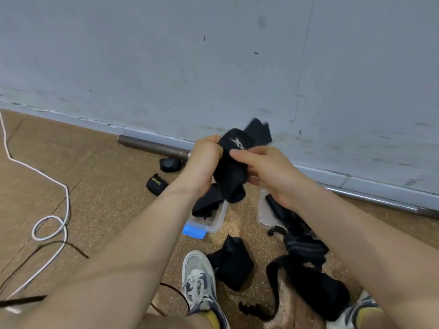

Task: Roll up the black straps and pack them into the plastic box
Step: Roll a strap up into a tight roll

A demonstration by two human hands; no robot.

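A black strap with a white logo is held up in front of me, its loose end hanging down toward the floor. My left hand grips its left side with curled fingers. My right hand pinches its right side, thumb on top. Below it the clear plastic box with a blue latch sits on the floor, mostly hidden behind my left arm. Two rolled black straps lie to its left. Loose black straps lie near my feet.
The clear lid lies right of the box under more black straps. A metal bar runs along the grey wall. A white cable and a black cable cross the floor at left. My shoes stand below.
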